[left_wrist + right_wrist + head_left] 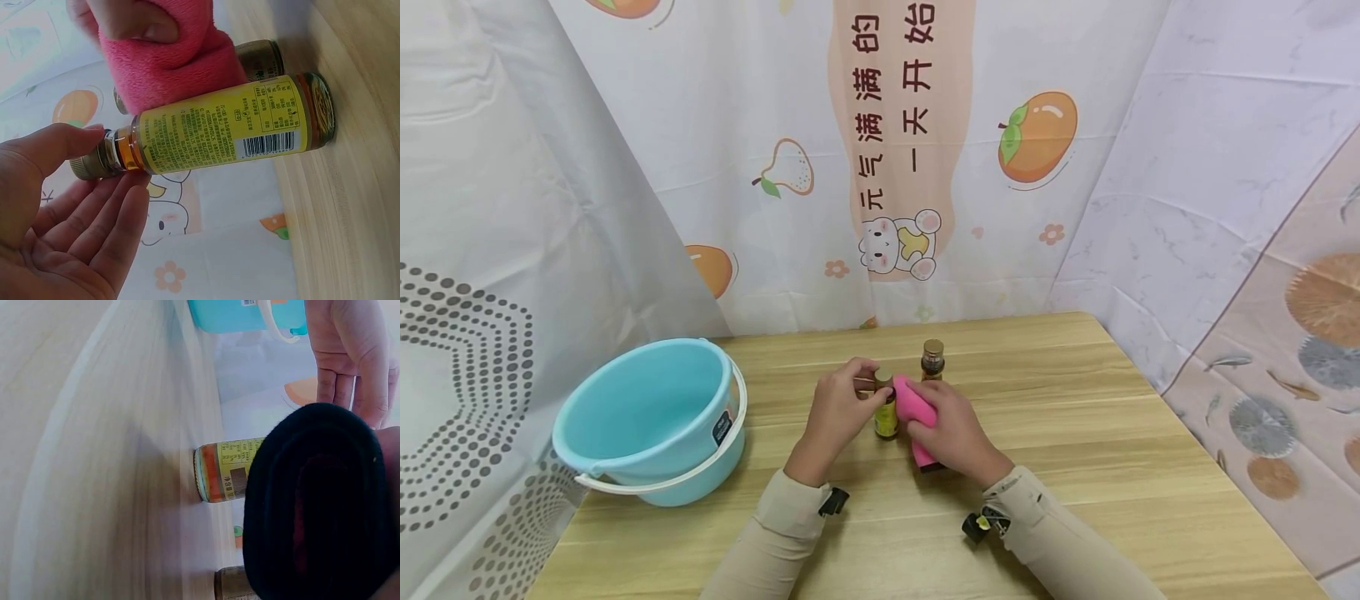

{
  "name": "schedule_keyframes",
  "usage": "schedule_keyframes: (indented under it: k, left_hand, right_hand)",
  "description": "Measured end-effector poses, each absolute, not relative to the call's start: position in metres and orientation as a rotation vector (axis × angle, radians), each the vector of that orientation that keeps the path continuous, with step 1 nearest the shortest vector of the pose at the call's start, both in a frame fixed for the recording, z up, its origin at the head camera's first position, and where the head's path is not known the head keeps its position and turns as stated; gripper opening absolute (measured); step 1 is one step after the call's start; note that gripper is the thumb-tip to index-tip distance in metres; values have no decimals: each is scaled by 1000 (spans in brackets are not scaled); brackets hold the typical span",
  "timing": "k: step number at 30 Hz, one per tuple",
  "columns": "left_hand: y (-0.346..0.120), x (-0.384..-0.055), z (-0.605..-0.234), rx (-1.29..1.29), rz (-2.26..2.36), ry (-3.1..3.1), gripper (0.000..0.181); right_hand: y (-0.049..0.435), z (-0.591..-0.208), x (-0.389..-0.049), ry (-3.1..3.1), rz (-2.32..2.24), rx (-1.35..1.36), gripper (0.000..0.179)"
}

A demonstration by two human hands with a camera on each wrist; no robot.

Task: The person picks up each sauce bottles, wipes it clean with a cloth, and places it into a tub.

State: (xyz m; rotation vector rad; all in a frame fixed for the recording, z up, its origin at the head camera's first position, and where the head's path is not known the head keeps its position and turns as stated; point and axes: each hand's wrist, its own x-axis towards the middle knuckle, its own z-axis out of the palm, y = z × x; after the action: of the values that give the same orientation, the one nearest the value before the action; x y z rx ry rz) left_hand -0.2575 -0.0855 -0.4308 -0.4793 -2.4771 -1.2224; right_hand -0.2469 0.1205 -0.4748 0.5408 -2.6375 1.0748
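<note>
My left hand point(837, 408) pinches the gold cap and neck of a small glass bottle point(219, 128) between thumb and fingers. The bottle has a yellow printed label with a barcode and amber contents. A pink plush cloth piece point(913, 406) is gripped in my right hand point(953, 429) and lies against the bottle's side near its label. Its lower end is a dark, oval, hollow opening point(315, 506) that covers much of the right wrist view. Just behind the pink piece stands a second gold-capped bottle point(933, 358), its lower part hidden by my right hand.
A light blue bucket point(647, 408) with a white handle stands at the left of the wooden table point(1075, 467). A printed curtain point(760, 250) hangs behind the table's back edge, and more patterned cloth hangs at both sides.
</note>
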Motion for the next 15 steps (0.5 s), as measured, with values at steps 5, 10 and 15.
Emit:
schedule_keyframes:
  k: [5,10,15]
  left_hand:
    - [-86,-257,-431,-493,-1222,-2481,30]
    - [-86,-257,-431,-507,-1235,-2488,30]
    - [-86,-258,-431,-520,-1245,-2486,30]
  right_hand:
    - [120,-474,-247,-2566,1100,546,62]
    - [121,-473,-246,-2522,1121,556,63]
    - [121,-474,-247,-2548,1120,546,61]
